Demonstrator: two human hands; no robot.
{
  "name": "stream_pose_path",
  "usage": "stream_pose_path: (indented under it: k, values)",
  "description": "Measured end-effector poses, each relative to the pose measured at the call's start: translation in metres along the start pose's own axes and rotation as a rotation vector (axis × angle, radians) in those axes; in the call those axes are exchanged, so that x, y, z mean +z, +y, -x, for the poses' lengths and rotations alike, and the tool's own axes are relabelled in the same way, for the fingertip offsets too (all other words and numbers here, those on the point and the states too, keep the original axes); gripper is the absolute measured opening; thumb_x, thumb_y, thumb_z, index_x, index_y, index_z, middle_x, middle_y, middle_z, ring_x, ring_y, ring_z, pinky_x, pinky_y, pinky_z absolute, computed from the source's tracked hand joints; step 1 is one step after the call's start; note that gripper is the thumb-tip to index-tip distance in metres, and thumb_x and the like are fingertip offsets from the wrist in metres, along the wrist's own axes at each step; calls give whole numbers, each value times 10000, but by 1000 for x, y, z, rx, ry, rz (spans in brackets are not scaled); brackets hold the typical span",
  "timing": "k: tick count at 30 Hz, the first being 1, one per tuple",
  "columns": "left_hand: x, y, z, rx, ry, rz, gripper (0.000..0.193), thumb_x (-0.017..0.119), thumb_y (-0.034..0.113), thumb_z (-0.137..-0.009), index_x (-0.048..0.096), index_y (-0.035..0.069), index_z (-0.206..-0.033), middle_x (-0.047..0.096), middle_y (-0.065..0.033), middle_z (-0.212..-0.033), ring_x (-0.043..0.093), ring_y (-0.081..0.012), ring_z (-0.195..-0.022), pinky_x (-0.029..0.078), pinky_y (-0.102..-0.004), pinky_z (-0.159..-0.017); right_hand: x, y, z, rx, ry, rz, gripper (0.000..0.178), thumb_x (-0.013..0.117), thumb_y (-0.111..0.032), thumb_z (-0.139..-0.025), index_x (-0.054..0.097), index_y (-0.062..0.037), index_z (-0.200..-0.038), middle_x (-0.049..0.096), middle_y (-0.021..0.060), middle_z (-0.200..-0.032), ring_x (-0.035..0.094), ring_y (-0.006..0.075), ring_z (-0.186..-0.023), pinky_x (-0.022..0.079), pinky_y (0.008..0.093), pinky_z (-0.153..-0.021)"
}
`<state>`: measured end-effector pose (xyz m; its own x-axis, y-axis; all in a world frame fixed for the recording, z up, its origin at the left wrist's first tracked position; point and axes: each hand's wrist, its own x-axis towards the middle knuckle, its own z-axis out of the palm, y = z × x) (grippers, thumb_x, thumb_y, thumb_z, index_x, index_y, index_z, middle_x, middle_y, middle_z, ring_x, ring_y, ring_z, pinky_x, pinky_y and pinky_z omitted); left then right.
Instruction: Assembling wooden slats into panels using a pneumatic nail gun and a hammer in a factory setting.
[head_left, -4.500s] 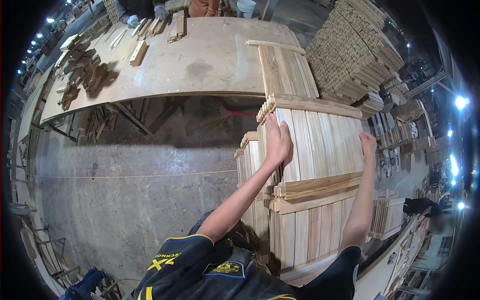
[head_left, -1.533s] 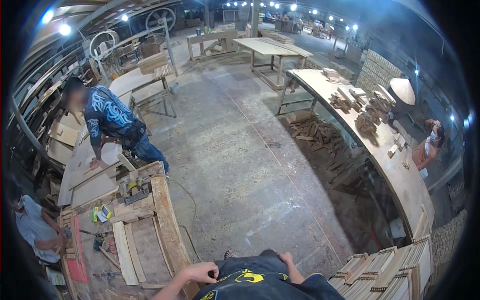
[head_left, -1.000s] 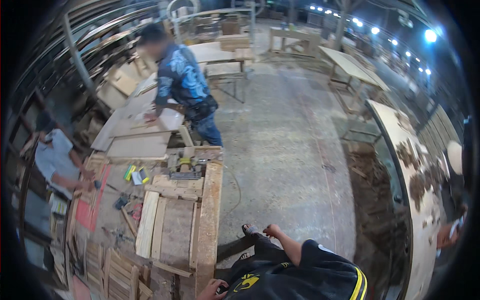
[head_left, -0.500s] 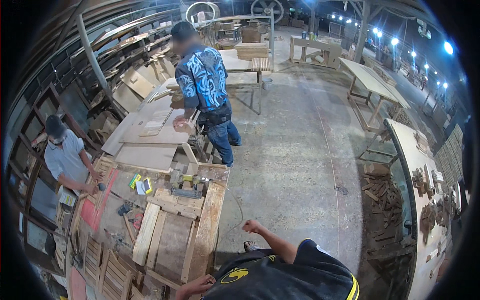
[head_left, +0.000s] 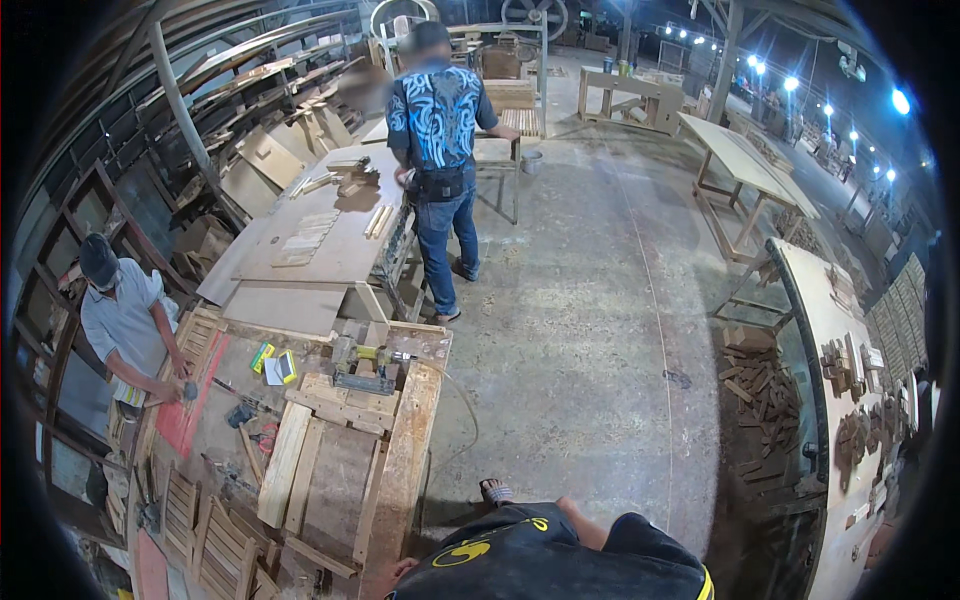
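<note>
Slatted frames [head_left: 222, 543] are looking assembled, planks [head_left: 286, 465] are lying loose; left hand [head_left: 403, 567] barely showing, right hand hiding, I can't tell either's grip.

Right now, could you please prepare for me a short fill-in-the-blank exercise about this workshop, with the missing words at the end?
1. The workbench stands to the ____ of the wearer's dark shirt.
2. The printed mark on that shirt is coloured ____.
3. The pile of wood offcuts lies ____ the long table at the right.
4. The co-worker in the blue-patterned shirt has their ____ toward the camera.

Missing words: left; yellow; under; back.
</note>
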<state>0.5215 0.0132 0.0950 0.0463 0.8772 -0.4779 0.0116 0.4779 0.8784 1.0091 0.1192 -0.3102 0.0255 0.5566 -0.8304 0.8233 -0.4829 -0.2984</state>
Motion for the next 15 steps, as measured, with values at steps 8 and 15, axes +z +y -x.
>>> stream_pose_path:
  k: [8,15]
  values:
    - [-48,-214,-24,22,-131,219,223,576,196,-922,575,36,-767,509,36,-751,467,-58,-719,354,-220,-648,-59,-133,48,-124,29,24,394,633,-407,-724,723,-56,-877,701,136,-869,676,272,-826,520,393,-775]
    - [-21,-192,-39,22,-26,-71,170,565,145,-891,661,4,-887,652,-42,-822,579,-103,-823,450,-293,-808,-79,-162,45,44,-19,-104,412,609,-446,-754,719,-100,-951,717,40,-870,679,204,-823,528,325,-756]
